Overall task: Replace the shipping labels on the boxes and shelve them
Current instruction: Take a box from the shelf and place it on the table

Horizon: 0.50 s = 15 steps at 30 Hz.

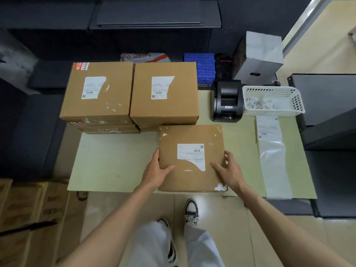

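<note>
Near box: a flat brown cardboard box (pixel 192 158) lies at the front edge of the pale green tabletop (pixel 115 160), a little right of its middle.
Its label: a white shipping label (pixel 190 156) sits on the box top, its lower part torn away in a curve; scraps of clear tape cling near the box corners.
Left hand (pixel 157 170): holds the box's left edge, fingers curled down over the side and thumb lying across the top.
Right hand (pixel 229 170): holds the box's right edge the same way, thumb on top pointing toward the label.
Rear stacks: two stacks of larger brown cardboard boxes stand at the back left corner of the tabletop, the left stack (pixel 98 93) touching the right stack (pixel 165 93); each top box carries a torn white label.
Printer: a black label printer (pixel 227 101) stands at the back edge.
Basket: a white plastic mesh basket (pixel 273 110) stands just beside the printer, at the back right corner.
Strip: a long clear-and-white backing strip (pixel 273 157) runs along the right edge.
</note>
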Each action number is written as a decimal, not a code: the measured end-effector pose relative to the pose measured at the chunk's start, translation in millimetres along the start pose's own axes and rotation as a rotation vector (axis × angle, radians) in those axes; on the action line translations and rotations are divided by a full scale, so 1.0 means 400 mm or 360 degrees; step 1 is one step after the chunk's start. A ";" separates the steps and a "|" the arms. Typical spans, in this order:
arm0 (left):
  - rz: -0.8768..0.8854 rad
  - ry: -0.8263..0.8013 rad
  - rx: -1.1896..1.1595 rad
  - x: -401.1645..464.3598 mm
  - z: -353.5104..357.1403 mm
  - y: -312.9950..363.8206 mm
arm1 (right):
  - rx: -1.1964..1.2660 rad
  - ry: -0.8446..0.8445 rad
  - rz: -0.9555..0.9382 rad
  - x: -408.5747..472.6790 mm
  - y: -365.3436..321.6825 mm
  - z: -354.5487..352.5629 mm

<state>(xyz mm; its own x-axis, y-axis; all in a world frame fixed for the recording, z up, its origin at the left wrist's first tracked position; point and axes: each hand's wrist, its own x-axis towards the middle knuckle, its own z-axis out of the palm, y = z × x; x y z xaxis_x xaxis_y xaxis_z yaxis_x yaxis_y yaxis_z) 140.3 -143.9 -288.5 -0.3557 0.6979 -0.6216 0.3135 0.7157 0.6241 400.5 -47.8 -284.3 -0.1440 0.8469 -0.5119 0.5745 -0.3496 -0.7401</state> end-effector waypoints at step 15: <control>0.0613 0.0197 0.0716 0.018 -0.024 0.009 | -0.0969 0.0288 -0.0408 0.038 -0.044 -0.012</control>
<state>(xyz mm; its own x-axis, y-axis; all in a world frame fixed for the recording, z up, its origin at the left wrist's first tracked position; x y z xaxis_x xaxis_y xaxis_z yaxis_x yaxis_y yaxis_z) 130.4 -136.5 -286.2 -0.2340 0.9200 -0.3144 0.7721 0.3724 0.5149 392.1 -26.9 -276.7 -0.2294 0.9451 -0.2329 0.8986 0.1137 -0.4237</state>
